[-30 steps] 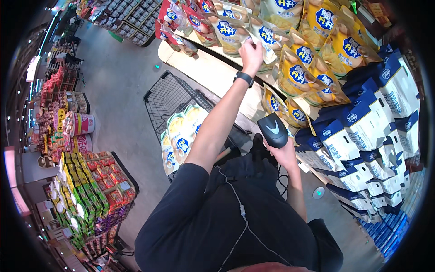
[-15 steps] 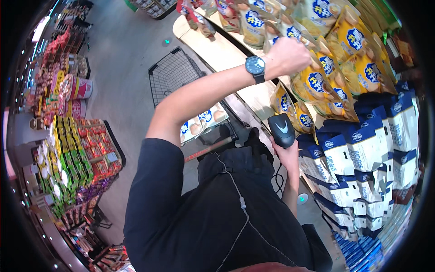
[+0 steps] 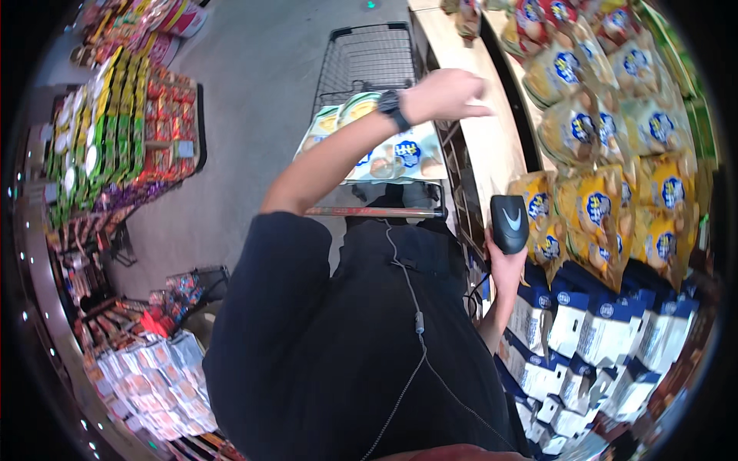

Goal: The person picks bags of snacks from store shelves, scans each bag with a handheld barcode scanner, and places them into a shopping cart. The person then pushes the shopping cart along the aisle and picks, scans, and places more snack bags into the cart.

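My left hand (image 3: 446, 96), with a dark watch (image 3: 393, 107) on its wrist, hovers between the shopping cart (image 3: 367, 58) and the pale wooden display ledge (image 3: 492, 142). Its fingers are loosely bent and somewhat blurred, the thumb stands apart, and nothing shows in it. My right hand (image 3: 508, 269) is wrapped around a black handheld barcode scanner (image 3: 509, 223), held upright beside the ledge. Flat printed packages (image 3: 407, 156) lie in the near part of the cart. Yellow snack bags (image 3: 592, 211) stand just right of the scanner.
Clear-fronted bags (image 3: 569, 69) fill the far right display. White and blue packages (image 3: 607, 330) stand at the near right. On the left are stacked yellow-green packs (image 3: 115, 115) and red packs (image 3: 160, 115). The cart handle (image 3: 377, 213) crosses close to my waist.
My left hand has pulled back from the bags toward the cart. The view has turned, so the cart now lies straight ahead. My right hand still holds the scanner.
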